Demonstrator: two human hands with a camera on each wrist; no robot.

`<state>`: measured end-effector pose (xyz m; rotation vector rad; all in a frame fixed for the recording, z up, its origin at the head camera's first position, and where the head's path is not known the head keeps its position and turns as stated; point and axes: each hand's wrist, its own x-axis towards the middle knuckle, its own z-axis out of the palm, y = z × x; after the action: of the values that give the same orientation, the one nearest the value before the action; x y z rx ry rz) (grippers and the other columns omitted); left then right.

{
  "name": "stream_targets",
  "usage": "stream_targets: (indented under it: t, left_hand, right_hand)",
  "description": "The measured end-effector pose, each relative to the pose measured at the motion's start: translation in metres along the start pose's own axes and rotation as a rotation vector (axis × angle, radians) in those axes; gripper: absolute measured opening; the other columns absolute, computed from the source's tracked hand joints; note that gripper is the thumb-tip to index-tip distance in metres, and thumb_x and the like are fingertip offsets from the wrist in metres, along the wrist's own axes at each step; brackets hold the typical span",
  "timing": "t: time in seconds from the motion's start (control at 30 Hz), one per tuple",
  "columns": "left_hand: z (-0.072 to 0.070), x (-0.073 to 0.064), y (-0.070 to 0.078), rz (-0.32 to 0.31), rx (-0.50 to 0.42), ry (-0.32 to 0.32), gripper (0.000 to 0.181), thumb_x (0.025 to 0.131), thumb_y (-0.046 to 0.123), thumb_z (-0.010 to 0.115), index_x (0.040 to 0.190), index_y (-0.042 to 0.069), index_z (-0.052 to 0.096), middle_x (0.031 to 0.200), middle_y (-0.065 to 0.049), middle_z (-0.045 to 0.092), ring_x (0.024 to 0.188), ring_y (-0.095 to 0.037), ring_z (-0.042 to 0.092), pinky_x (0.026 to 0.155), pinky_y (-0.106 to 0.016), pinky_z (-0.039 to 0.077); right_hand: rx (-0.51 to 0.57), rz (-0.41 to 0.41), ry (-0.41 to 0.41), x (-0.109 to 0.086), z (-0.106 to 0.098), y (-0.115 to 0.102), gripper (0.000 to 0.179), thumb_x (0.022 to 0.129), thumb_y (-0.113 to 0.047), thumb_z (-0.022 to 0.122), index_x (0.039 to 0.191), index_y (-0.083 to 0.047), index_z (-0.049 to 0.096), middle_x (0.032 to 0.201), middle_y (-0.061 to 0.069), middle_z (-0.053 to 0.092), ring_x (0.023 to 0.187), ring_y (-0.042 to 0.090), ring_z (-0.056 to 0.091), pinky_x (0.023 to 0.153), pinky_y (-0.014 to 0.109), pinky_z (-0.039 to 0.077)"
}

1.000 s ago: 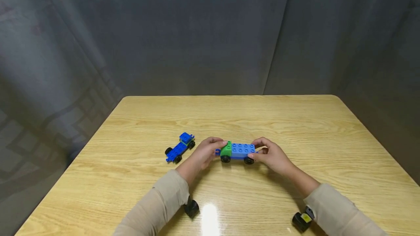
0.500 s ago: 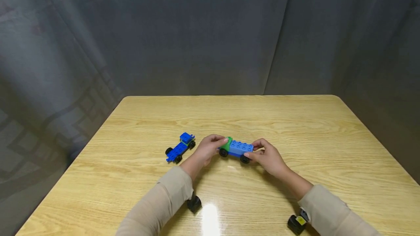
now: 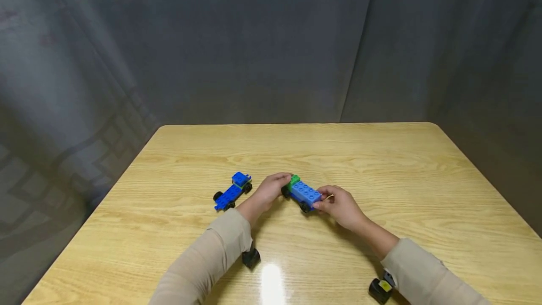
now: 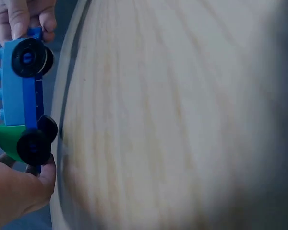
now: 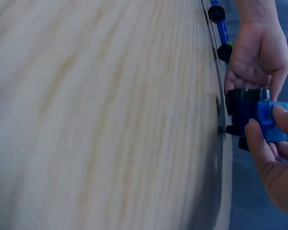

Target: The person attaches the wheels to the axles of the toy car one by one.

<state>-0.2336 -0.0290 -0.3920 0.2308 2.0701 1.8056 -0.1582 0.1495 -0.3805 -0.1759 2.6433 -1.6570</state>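
Between both hands is a toy truck [image 3: 306, 193] of building bricks, with a green cab, a light blue studded brick behind it, a blue chassis and black wheels. My left hand [image 3: 270, 189] grips it by the green cab [image 4: 9, 139]. At the other end, my right hand [image 3: 342, 207] pinches the rear, thumb and fingers at the light blue brick [image 5: 278, 120] and chassis. The truck is angled, cab farther away and rear nearer me. Its wheels and underside face the left wrist view. Left fingers are partly hidden behind the cab in the head view.
A second toy truck [image 3: 232, 192], blue with black wheels and a low flat bed, stands on the wooden table [image 3: 364, 154] left of my left hand. Dark wrist-worn devices [image 3: 251, 258] hang below the sleeves. A grey curtain [image 3: 254, 46] rises behind the table's far edge.
The held truck has turned from lying sideways to a slant, its rear swinging toward me and left. My right hand has shifted slightly left with it. The second truck stays put.
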Motion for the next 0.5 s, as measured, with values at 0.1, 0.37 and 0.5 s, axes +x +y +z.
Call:
stream_targets:
  t: [0.1, 0.37, 0.5]
  left_hand:
    - [0.0015, 0.0025, -0.0013, 0.005, 0.023, -0.021, 0.039, 0.089, 0.021, 0.047, 0.123, 0.001, 0.046, 0.126, -0.014, 0.042, 0.112, -0.027, 0.040, 0.092, -0.039, 0.032]
    - [0.0049, 0.0067, -0.0017, 0.030, 0.102, -0.073, 0.035, 0.087, 0.016, 0.051, 0.120, 0.007, 0.051, 0.116, -0.009, 0.050, 0.098, -0.022, 0.047, 0.089, -0.040, 0.033]
    - [0.0064, 0.0094, -0.0005, 0.051, 0.155, -0.072, 0.032, 0.086, 0.016, 0.053, 0.116, 0.010, 0.055, 0.115, -0.007, 0.052, 0.101, -0.021, 0.046, 0.089, -0.038, 0.033]
  right_hand:
    - [-0.025, -0.017, -0.007, 0.0007, 0.0026, 0.0009, 0.032, 0.076, 0.000, 0.062, 0.104, 0.011, 0.052, 0.082, 0.012, 0.045, 0.068, 0.016, 0.055, 0.056, 0.025, 0.049]
    - [-0.150, -0.022, -0.066, -0.0001, 0.0053, -0.0003, 0.031, 0.072, -0.003, 0.066, 0.099, 0.008, 0.054, 0.072, 0.006, 0.045, 0.055, 0.013, 0.046, 0.044, 0.025, 0.042]
    - [-0.215, -0.039, -0.057, -0.0004, 0.0060, -0.0017, 0.031, 0.070, -0.007, 0.069, 0.095, 0.005, 0.056, 0.071, 0.005, 0.045, 0.056, 0.013, 0.044, 0.046, 0.024, 0.041]
